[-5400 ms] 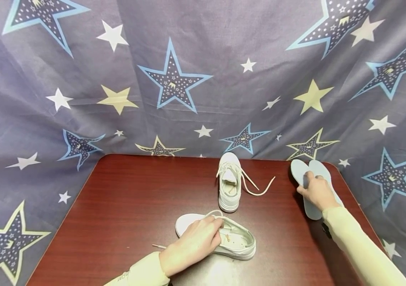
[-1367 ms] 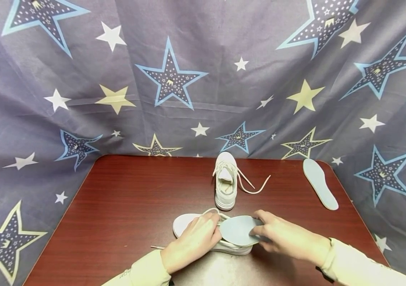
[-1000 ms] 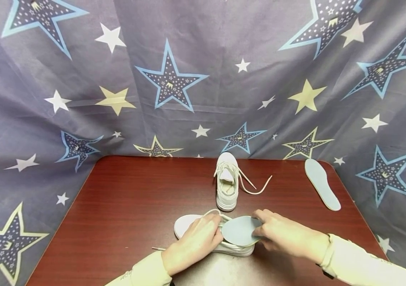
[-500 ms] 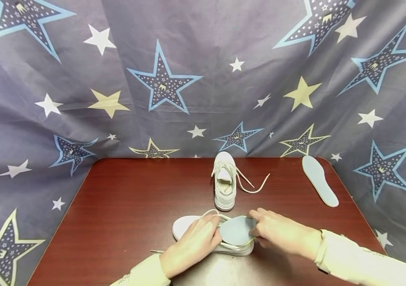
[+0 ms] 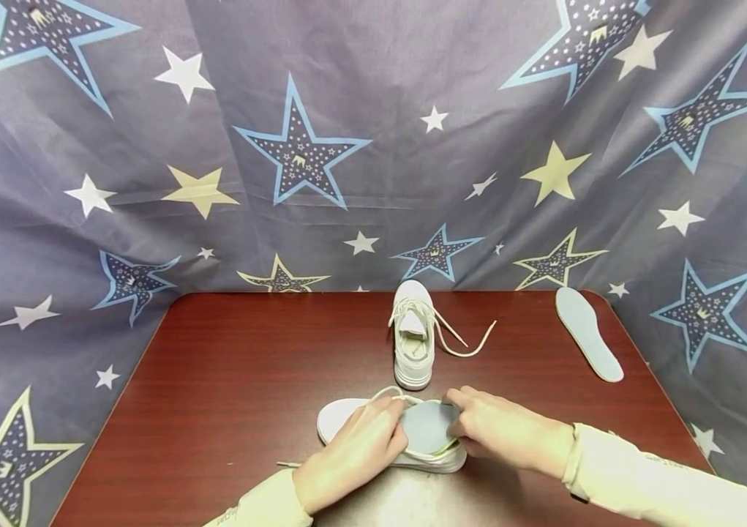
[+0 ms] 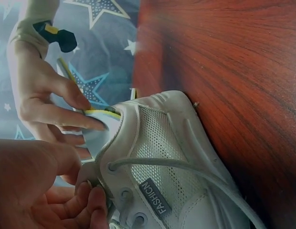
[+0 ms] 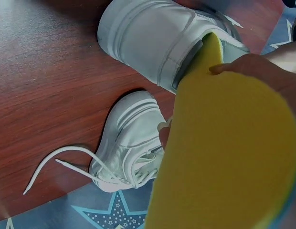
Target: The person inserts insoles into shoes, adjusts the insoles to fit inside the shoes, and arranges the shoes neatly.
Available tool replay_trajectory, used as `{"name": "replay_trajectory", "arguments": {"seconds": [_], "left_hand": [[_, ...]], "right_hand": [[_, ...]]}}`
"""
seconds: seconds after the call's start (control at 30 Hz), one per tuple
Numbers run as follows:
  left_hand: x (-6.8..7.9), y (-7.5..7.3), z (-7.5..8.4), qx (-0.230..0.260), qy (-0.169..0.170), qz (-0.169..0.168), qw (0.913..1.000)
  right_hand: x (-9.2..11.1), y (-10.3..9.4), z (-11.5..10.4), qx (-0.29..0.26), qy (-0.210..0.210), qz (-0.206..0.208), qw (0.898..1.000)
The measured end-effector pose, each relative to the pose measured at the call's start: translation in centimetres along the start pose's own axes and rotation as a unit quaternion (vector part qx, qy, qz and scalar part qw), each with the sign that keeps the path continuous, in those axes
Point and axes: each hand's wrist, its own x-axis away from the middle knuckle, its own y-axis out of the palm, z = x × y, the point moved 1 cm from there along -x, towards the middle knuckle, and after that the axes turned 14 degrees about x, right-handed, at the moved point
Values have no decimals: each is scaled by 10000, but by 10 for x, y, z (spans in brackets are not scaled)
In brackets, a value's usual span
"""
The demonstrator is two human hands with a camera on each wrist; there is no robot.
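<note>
A white lace-up shoe (image 5: 336, 419) lies at the near middle of the table, toe to the left. My left hand (image 5: 356, 450) grips it at the tongue (image 6: 89, 171), thumb and fingers pinching there in the left wrist view. My right hand (image 5: 501, 428) holds a light blue insole (image 5: 427, 424) by its rear part, fingers curled over it. The insole's front end sits inside the shoe's opening, and the rest tilts up and out. Its yellow underside fills much of the right wrist view. The insole's tip is hidden in the shoe.
A second white shoe (image 5: 414, 369), toe away, stands just behind the first, its loose lace (image 5: 478, 350) trailing right. Another light blue insole (image 5: 587, 333) lies at the table's far right. A star-patterned curtain (image 5: 373, 168) hangs along the back and sides of the reddish-brown table (image 5: 248, 359).
Earlier my right hand took one insole from the pair at the far right and brought it to the shoe. Over the last second it has slid left, deeper into the shoe.
</note>
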Motion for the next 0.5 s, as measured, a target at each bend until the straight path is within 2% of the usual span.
{"name": "replay_trajectory", "arguments": {"seconds": [0.2, 0.5], "left_hand": [[1, -1, 1, 22, -2, 8, 10000], [2, -2, 1, -13, 142, -7, 9999]], "right_hand": [[-5, 6, -3, -168, -59, 221, 9996], [-12, 12, -7, -578, 88, 71, 9983]]}}
